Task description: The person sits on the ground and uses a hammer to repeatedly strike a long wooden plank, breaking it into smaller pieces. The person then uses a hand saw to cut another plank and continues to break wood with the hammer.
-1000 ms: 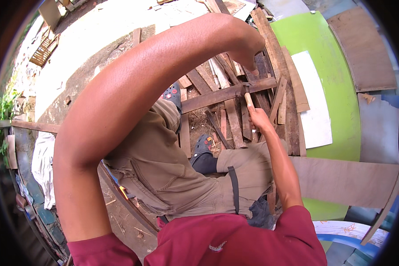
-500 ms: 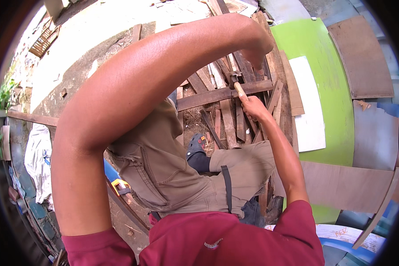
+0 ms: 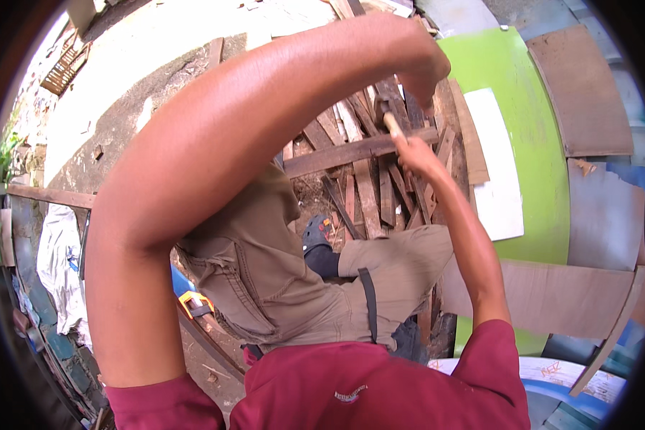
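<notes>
My right hand [image 3: 417, 155] grips the wooden handle of a hammer [image 3: 387, 115], whose dark head is raised just above a long wooden batten [image 3: 337, 153] lying across a pile of old slats [image 3: 369, 193]. My left arm arches over the whole scene. My left hand [image 3: 424, 70] hangs fingers-down at the far end of the pile, right beside the hammer head. Its fingertips are bunched together, and I cannot tell whether they pinch anything.
I crouch with my knees in khaki trousers [image 3: 265, 279] over the pile, a dark shoe [image 3: 315, 235] beneath. A green board [image 3: 534, 165] with a white sheet [image 3: 498, 172] lies right, plywood panels [image 3: 559, 297] nearer. A yellow tape measure [image 3: 193, 302] lies by my left leg.
My right hand has lifted the hammer up and away from me, bringing its head close to my left hand. My left arm has stayed arched over the pile.
</notes>
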Demonstrator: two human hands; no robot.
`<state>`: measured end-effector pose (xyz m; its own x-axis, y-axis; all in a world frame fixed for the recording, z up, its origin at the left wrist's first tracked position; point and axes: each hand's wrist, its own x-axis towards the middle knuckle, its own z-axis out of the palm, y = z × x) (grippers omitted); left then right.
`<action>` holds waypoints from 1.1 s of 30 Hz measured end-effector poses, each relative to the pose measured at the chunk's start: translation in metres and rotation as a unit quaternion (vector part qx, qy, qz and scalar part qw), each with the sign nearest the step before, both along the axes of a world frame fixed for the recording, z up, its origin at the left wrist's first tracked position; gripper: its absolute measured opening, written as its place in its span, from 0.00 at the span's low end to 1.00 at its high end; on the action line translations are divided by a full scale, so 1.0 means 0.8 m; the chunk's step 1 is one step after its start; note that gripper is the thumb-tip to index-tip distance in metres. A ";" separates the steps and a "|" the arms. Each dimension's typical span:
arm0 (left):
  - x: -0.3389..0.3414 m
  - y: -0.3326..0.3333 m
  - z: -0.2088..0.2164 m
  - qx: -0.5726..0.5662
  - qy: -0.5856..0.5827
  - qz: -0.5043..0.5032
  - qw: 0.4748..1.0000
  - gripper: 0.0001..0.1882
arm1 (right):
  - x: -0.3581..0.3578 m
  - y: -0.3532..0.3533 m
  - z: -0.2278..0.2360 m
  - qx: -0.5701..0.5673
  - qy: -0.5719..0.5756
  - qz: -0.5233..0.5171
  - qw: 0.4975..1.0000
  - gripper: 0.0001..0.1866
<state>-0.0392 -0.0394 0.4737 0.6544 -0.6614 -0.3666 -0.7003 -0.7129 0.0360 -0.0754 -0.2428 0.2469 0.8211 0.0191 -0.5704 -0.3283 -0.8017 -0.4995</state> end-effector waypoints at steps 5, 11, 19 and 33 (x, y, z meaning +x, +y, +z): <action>0.016 -0.010 -0.006 -0.028 -0.040 0.010 0.999 0.35 | -0.008 0.029 0.012 0.077 -0.071 0.022 0.994 0.32; 0.017 -0.005 0.000 -0.035 -0.049 -0.011 0.998 0.34 | -0.023 -0.002 -0.017 -0.138 0.003 0.215 0.967 0.39; 0.024 -0.020 -0.008 -0.054 -0.039 -0.001 0.998 0.34 | -0.026 0.037 -0.019 -0.013 -0.099 0.129 0.987 0.38; 0.006 0.013 0.007 -0.061 -0.018 -0.001 0.998 0.35 | -0.014 0.011 -0.034 -0.044 0.000 0.104 0.994 0.35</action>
